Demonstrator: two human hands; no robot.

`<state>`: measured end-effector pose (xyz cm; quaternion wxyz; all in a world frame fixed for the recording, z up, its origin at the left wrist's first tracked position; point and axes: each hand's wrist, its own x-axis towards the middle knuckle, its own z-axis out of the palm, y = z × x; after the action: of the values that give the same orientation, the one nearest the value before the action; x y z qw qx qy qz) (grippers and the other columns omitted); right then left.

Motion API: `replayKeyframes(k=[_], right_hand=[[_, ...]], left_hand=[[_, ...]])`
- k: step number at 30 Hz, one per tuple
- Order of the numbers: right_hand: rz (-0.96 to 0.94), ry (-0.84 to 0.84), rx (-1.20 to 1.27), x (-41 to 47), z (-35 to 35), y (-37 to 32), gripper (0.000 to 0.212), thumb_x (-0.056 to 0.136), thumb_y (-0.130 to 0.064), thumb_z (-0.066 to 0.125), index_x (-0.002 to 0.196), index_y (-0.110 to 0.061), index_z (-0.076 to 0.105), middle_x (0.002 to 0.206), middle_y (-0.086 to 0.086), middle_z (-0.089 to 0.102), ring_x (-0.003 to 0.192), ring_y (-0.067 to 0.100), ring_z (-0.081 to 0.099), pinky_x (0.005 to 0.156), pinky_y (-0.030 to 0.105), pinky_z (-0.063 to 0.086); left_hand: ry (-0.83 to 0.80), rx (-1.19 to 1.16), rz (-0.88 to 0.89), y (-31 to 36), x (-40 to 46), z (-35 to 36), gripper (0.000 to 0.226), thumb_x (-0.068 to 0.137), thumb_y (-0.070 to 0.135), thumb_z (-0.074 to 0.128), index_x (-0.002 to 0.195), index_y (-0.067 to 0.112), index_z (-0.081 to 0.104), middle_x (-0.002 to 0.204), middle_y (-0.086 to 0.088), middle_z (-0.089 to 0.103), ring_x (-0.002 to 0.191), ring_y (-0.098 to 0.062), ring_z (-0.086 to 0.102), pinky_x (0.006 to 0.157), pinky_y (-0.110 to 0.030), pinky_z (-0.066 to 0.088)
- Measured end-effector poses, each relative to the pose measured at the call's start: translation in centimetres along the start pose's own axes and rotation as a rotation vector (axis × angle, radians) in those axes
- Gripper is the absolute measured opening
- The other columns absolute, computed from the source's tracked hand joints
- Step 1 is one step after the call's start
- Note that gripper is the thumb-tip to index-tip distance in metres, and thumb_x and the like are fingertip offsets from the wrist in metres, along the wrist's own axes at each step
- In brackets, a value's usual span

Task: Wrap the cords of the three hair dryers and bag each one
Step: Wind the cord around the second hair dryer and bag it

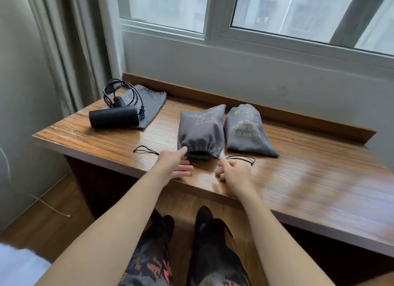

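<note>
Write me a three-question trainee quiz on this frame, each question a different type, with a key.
1. True or false: the black dryer is already inside a bag.
2. Multiple choice: where does the flat empty bag lie? A) under the dryer at the table's left end; B) on the floor; C) on the windowsill.
3. Short answer: which bag has its loose drawstrings lying to either side of its mouth, in front of both hands?

Key
1. False; it lies uncovered on the flat bag, cord looped beside it.
2. A.
3. The middle bag, between the left hand and right hand; the right bag sits beside it.
</note>
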<state>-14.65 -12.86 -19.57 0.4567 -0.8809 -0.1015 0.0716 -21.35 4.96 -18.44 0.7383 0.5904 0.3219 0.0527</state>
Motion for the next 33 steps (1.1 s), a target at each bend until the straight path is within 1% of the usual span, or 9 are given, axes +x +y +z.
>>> replayKeyframes(k=[5, 8, 11, 14, 17, 21, 25, 29, 33], right_hand=[[0.399, -0.210, 0.675, 2.2, 2.3, -2.7, 0.037, 0.104, -0.044, 0.040, 0.120, -0.013, 0.052, 0.094, 0.012, 0.068, 0.078, 0.022, 0.070, 0.052, 0.027, 0.049], [0.433, -0.080, 0.887, 3.1, 3.1, -3.0, 0.025, 0.105, -0.030, 0.044, 0.111, -0.009, 0.056, 0.094, 0.011, 0.060, 0.079, 0.021, 0.063, 0.057, 0.027, 0.050], [0.353, -0.002, 0.953, 3.5, 3.7, -2.7, 0.021, 0.104, -0.021, 0.048, 0.090, -0.010, 0.058, 0.088, 0.007, 0.057, 0.075, 0.018, 0.059, 0.062, 0.028, 0.052], [0.234, 0.078, 0.999, 3.2, 4.2, -1.8, 0.021, 0.102, -0.018, 0.053, 0.083, -0.011, 0.059, 0.077, 0.003, 0.056, 0.068, 0.013, 0.059, 0.064, 0.027, 0.055], [0.134, 0.143, 0.980, 2.8, 4.5, -1.4, 0.022, 0.100, -0.015, 0.057, 0.080, -0.011, 0.064, 0.072, 0.002, 0.061, 0.068, 0.012, 0.062, 0.063, 0.027, 0.055], [0.140, 0.191, 0.970, 2.7, 4.6, -1.2, 0.023, 0.099, -0.012, 0.057, 0.078, -0.011, 0.065, 0.072, 0.004, 0.061, 0.067, 0.013, 0.062, 0.059, 0.025, 0.055], [0.187, 0.352, 1.052, 2.9, 3.8, -1.1, 0.024, 0.099, -0.014, 0.058, 0.076, -0.012, 0.063, 0.069, 0.003, 0.061, 0.064, 0.012, 0.060, 0.057, 0.019, 0.051], [0.107, 0.286, 1.005, 2.8, 3.8, -0.8, 0.026, 0.104, -0.017, 0.048, 0.080, -0.013, 0.056, 0.073, 0.004, 0.067, 0.066, 0.013, 0.066, 0.057, 0.023, 0.054], [0.064, 0.088, 1.256, 2.8, 2.9, -0.3, 0.025, 0.108, -0.019, 0.036, 0.087, -0.014, 0.049, 0.086, 0.012, 0.071, 0.087, 0.024, 0.070, 0.083, 0.041, 0.057]], left_hand=[[0.169, -0.267, -0.044, 0.3, 1.4, 0.4, 0.033, 0.092, 0.028, 0.067, 0.114, 0.004, 0.060, 0.097, -0.013, 0.066, 0.081, -0.025, 0.071, 0.050, -0.035, 0.057], [0.157, -0.251, -0.072, 0.7, 2.0, 0.2, 0.030, 0.093, 0.021, 0.067, 0.116, 0.004, 0.060, 0.097, -0.013, 0.065, 0.083, -0.024, 0.070, 0.050, -0.039, 0.058], [0.193, -0.302, -0.059, 1.0, 2.2, 0.5, 0.020, 0.095, 0.013, 0.063, 0.113, 0.004, 0.060, 0.092, -0.009, 0.064, 0.084, -0.020, 0.067, 0.053, -0.040, 0.059], [0.237, -0.441, -0.013, 1.0, 2.5, 0.4, 0.019, 0.097, 0.015, 0.060, 0.114, 0.008, 0.056, 0.095, -0.005, 0.062, 0.084, -0.016, 0.063, 0.062, -0.037, 0.060], [0.194, -0.656, -0.006, 0.6, 2.4, -0.4, 0.012, 0.101, 0.014, 0.054, 0.111, 0.008, 0.054, 0.095, -0.007, 0.058, 0.080, -0.017, 0.060, 0.060, -0.033, 0.057], [0.280, -0.788, -0.013, 0.8, 2.6, -2.3, 0.023, 0.102, 0.013, 0.051, 0.083, 0.002, 0.057, 0.086, -0.006, 0.057, 0.074, -0.012, 0.057, 0.056, -0.028, 0.056], [0.387, -0.841, 0.012, 1.1, 3.0, -3.2, 0.015, 0.099, 0.010, 0.055, 0.086, 0.004, 0.057, 0.086, -0.008, 0.061, 0.073, -0.013, 0.061, 0.063, -0.032, 0.058], [0.248, -0.599, 0.175, 0.6, 2.8, -2.5, 0.019, 0.106, 0.015, 0.042, 0.090, 0.010, 0.051, 0.082, -0.007, 0.061, 0.070, -0.017, 0.060, 0.064, -0.035, 0.059], [-0.007, -0.128, 0.306, -0.1, 2.6, -2.8, 0.021, 0.106, 0.014, 0.040, 0.088, 0.012, 0.050, 0.069, -0.005, 0.052, 0.061, -0.016, 0.050, 0.052, -0.031, 0.056]])
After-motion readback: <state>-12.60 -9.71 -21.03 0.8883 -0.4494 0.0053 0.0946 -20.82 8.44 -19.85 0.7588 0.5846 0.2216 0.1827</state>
